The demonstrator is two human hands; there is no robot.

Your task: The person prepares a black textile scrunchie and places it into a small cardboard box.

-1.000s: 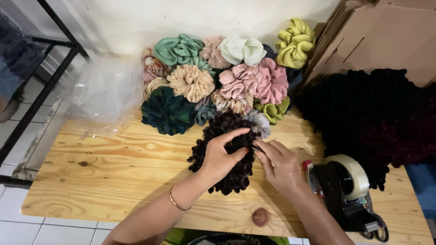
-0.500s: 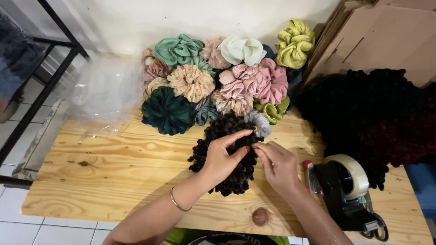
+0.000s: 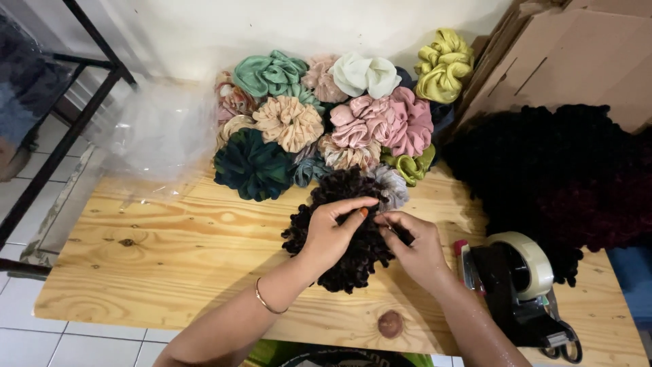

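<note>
Dark brown scrunchie bundle (image 3: 346,231) lay on wooden table (image 3: 170,265), near centre, just in front of pile of coloured scrunchies (image 3: 326,115). Left hand (image 3: 333,231) rested on top of bundle, fingers (image 3: 353,204) curled and closed on its upper ruffles. Right hand (image 3: 418,248) sat just beside, touching bundle's right edge, fingertips pinched together on something small and thin; too small to tell what. Gold bangle (image 3: 263,302) on left wrist.

Risks, judged from layout:
- Bundle looked loose and many-looped; pinch on one ruffle could have dragged single piece out and let rest spread over table.
- Pile behind touched bundle's top edge; grey scrunchie (image 3: 390,185) could have been snagged and pulled along.
- Tape dispenser (image 3: 519,285) stood near right forearm; elbow swing could have knocked it toward table's front edge.
- Black fuzzy heap (image 3: 550,170) at right close in tone to bundle; mix-up possible if pieces drifted that way.
- Clear plastic bags (image 3: 156,132) at left lay well apart, low risk.
- Cardboard box (image 3: 577,54) leaned behind black heap, apart from hands.
</note>
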